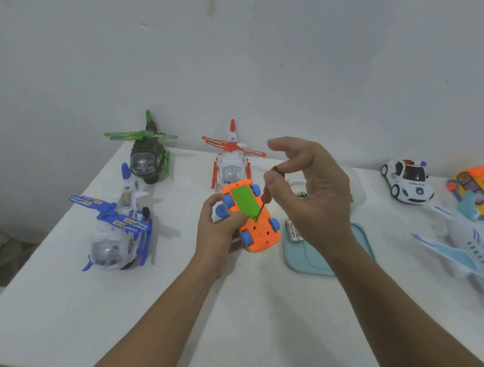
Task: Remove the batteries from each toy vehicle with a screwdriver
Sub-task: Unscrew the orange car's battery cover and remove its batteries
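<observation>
Right now: a person's left hand point(217, 226) grips the orange car point(261, 232) belly-up over the table point(157, 298), with fingers and thumb curled round its side.
Right hand point(316, 196): pinches the top of the red-handled screwdriver point(264, 201) between thumb and fingers, with the forefinger lifted clear.
Screwdriver tip: set at the near end of the green battery cover point(243, 201), where I take the screw to be.
Cover: in place on the car, so its batteries look to be inside yet.
Done, by my guess: a battery point(293, 231) lies on the teal tray point(308, 261) just right of the car. That suggests at least one toy has been emptied, though which one I cannot tell.
Left to do: this cover has to be loosened and lifted and its cells taken out.
Other toys: the green helicopter point(147, 159), red-and-white helicopter point(231, 161) and blue-and-white helicopter point(118, 227) stand upright to the left. The police car point(407, 181), pale blue aeroplane point(471, 251) and orange-and-yellow toy point(482, 189) sit to the right. None shows its underside, so I cannot say whether they are finished.
Writing: "Heybright" runs along the battery and "POLICE" is on the white car's side. The rotor-blade stickers are too blurred to read.
Beyond the right hand: a few small pale things, mostly hidden.
</observation>
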Motion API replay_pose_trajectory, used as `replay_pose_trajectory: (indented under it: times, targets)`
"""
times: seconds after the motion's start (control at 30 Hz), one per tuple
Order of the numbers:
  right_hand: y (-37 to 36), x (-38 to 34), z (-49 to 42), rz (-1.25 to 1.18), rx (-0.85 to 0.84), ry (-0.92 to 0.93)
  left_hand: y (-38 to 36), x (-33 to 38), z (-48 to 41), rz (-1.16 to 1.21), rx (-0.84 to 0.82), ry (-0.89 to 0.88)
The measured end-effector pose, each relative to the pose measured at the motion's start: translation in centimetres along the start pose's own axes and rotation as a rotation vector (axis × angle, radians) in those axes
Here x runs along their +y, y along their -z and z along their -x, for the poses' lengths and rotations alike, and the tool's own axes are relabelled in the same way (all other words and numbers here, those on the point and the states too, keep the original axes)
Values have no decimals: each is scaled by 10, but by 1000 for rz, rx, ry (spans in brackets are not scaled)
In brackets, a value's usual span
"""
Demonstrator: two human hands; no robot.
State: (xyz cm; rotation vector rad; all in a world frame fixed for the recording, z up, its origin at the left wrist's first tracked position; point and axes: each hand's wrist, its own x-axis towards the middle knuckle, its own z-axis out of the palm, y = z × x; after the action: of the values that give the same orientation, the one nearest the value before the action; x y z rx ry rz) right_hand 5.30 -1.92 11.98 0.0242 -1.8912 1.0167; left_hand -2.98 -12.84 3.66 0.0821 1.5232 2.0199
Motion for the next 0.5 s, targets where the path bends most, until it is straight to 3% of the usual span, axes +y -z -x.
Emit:
replay_pose_trajectory:
  times: [0.1, 0.27, 0.5]
  targets:
    - [0, -3, -1, -30, -7, -75, -2, 0, 0, -13, 1, -8]
    - [2, 0, 2, 116, -1, 61, -3, 0, 0, -1, 9, -8]
    - [4, 6, 2, 47, 20, 51, -4, -2, -2, 2, 22, 13]
